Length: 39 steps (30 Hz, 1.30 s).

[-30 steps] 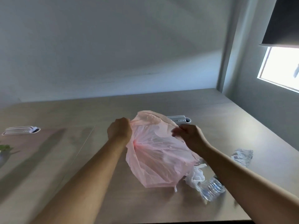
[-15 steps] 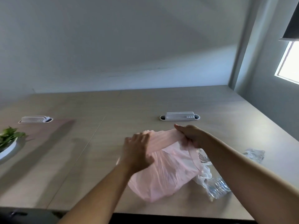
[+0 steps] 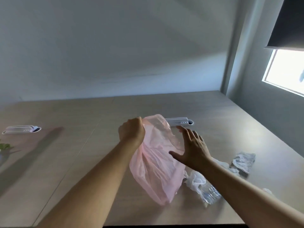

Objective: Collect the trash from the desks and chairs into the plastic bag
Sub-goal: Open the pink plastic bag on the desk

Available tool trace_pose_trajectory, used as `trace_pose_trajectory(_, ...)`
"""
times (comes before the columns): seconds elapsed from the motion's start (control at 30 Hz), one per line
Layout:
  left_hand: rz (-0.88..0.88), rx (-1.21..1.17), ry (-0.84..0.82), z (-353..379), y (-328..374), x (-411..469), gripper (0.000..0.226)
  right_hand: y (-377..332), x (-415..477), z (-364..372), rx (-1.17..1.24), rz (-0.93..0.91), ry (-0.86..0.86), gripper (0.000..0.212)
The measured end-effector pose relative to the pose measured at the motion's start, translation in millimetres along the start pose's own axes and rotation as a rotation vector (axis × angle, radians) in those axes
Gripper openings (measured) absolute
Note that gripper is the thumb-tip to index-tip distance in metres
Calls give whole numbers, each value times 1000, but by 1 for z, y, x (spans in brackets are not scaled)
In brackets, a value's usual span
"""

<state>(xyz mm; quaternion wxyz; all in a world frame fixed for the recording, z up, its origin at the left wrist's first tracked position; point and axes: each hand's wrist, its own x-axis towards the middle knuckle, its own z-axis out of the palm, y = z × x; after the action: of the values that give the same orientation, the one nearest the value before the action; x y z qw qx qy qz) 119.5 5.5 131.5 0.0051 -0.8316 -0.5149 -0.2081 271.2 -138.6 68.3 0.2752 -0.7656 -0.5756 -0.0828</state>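
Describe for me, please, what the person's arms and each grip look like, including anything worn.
The left forearm and right forearm are bare, with no sleeves in view. The left grip and right grip are bare hands: no gloves, rings, watch or wristband show.

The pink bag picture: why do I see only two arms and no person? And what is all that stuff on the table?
The camera sits on the person's head and looks forward and down, so you see only their arms, as if through their eyes. There is no machine here, just two bare hands. The left hand grips the top of the pink plastic bag and holds it up, so it hangs down over the wooden desk. The right hand is open, fingers spread, beside the bag and holding nothing. On the desk to the right lies the trash: a squashed clear bottle, crumpled white plastic and a crumpled grey wrapper. The white box behind the bag looks like part of the desk, not trash.
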Motion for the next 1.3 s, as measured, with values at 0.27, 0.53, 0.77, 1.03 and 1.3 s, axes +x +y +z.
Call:
trace_pose_trajectory(0.27,-142,-44,-60,-11,-36,10,29,8,20,12,543,324,-15,21)
trace_pose_trajectory(0.53,-264,110,-186,7,-100,-17,29,21,51,10,1441,822,-508,28)
trace_pose_trajectory(0.77,54,200,-100,23,-111,-45,58,12,63,19,1295,886,-726,33)
trace_pose_trajectory(1.03,837,207,-16,62,-29,-73,70,-16,88,11,1254,790,-799,37)
trace_pose_trajectory(1.3,360,87,28,9,-46,-12,62,33,99,16,678,623,-289,26)
